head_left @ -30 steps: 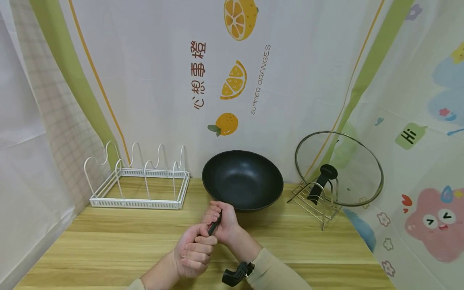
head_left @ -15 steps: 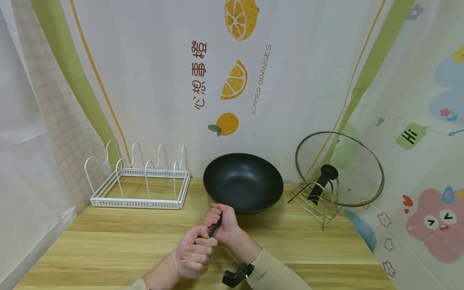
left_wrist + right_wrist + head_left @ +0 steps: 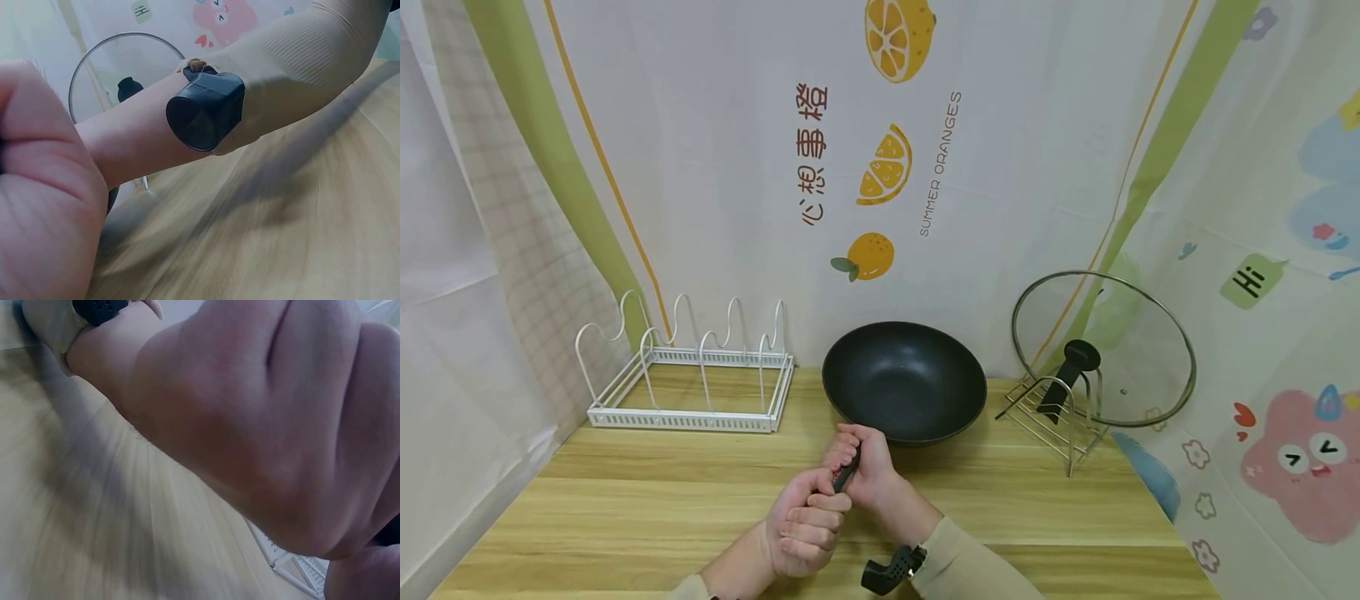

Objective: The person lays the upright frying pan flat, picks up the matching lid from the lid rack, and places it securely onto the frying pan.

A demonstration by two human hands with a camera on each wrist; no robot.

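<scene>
A black wok (image 3: 904, 383) is held at the back middle of the table, its hollow tilted toward me in the head view. Both hands grip its black handle (image 3: 846, 475). My right hand (image 3: 868, 468) is nearer the bowl, while my left hand (image 3: 803, 523) wraps the handle's lower end with curled fingers. Most of the handle is hidden inside the hands. In the left wrist view, part of the left palm (image 3: 44, 194) fills the left side, and the right forearm (image 3: 134, 134) crosses behind it.
A white wire rack (image 3: 681, 421) stands left of the wok. To its right, a glass lid (image 3: 1138, 350) with a black knob leans in a small metal stand (image 3: 1067, 450). A printed curtain (image 3: 722, 167) hangs behind the wooden table (image 3: 647, 517). The right wrist carries a black camera (image 3: 889, 571).
The wok has sunk slightly and its rim has come a little toward me. Both hands keep their grip on the handle and have shifted only slightly with it.
</scene>
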